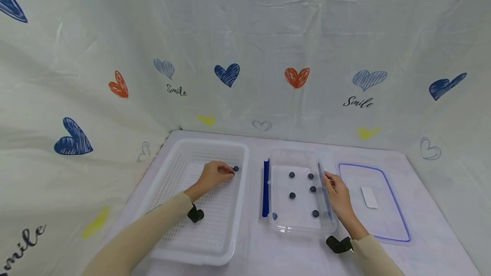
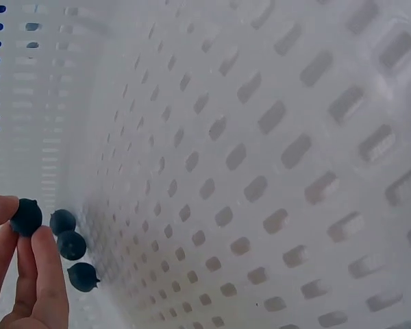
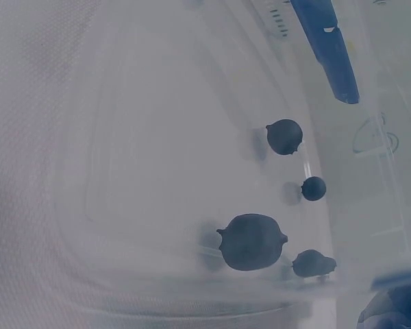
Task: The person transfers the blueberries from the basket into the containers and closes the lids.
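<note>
My left hand (image 1: 215,176) is inside a white perforated basket (image 1: 241,208), near its right wall. Its thumb and fingers pinch a small dark ball (image 2: 26,218) with little nubs. Three similar balls (image 2: 72,245) lie beside the fingertips on the basket floor. To the right stands a clear plastic box (image 1: 284,227) with several dark balls (image 1: 292,195) spread over its bottom. At the box's right side, my right hand (image 1: 339,195) holds the raised side flap (image 1: 324,188). In the right wrist view that hand barely shows, at the lower right corner.
A blue clip flap (image 1: 266,188) sticks out from the box's left side, between box and basket. Right of the box lies a clear lid (image 1: 387,225) with a blue rim, bearing a white label (image 1: 369,197). A heart-printed curtain (image 1: 268,105) stands behind the table.
</note>
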Demonstrator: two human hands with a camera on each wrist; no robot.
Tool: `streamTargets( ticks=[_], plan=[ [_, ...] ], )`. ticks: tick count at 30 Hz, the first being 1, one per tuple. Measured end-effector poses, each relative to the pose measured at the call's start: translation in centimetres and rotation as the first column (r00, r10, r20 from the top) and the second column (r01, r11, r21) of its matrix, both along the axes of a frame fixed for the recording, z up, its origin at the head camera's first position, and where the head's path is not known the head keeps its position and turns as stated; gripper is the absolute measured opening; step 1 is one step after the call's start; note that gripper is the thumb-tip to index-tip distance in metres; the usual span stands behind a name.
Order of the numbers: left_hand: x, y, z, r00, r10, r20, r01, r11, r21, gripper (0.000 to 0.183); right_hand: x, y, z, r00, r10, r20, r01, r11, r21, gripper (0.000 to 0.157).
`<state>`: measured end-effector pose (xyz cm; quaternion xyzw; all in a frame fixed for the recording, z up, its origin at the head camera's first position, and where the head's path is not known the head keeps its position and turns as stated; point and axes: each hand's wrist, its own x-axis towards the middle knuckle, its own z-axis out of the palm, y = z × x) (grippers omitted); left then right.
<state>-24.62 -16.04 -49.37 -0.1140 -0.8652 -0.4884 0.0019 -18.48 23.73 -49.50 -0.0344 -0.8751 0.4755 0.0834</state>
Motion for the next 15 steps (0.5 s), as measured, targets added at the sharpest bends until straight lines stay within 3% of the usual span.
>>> streamTargets(
  ticks=[11,15],
  plan=[
    [0.3,-1.4,1.3,0.999,0.019,0.036,-0.02,0.999,0.037,0.016,0.1,0.0,-0.1,1.0,0.006,0.012,-0.006,1.0,-0.001,0.051],
    [0.1,-1.9,2.1,0.993,0.022,0.12,-0.04,0.987,0.157,0.02,0.1,0.0,-0.1,1.0,0.006,0.005,-0.006,1.0,-0.004,0.051]
  ],
)
